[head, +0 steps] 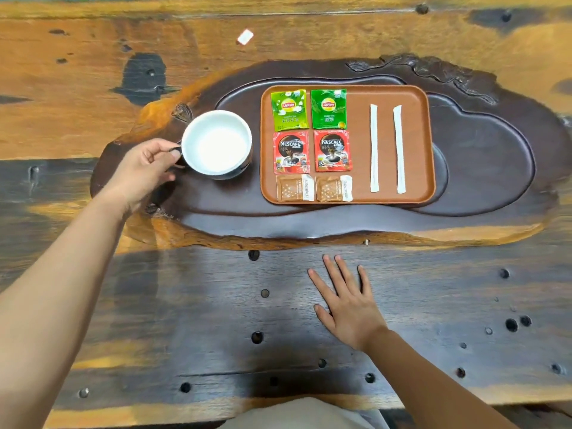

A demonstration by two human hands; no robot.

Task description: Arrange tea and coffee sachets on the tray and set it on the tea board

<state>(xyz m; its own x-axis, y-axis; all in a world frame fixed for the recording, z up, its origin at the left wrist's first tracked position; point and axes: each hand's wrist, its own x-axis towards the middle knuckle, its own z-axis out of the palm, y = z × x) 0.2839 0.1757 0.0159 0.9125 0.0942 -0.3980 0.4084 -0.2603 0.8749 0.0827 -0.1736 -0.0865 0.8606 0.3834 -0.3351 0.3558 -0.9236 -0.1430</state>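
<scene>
Tray (399, 97) on tea board (483, 168), between left hand (145, 171) gripping cup (216, 144) and open, flat right hand (346, 301).

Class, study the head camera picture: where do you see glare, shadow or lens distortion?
Head view: the cup interior is washed out to white; bright sheen streaks the tea board and table; the wide lens bows the table's planks; the left hand casts a soft shadow.

I see a brown rectangular tray (402, 97) lying flat on the dark carved tea board (495, 168), holding two green tea sachets (288, 110), two red coffee sachets (291, 152), in neat rows.
</scene>
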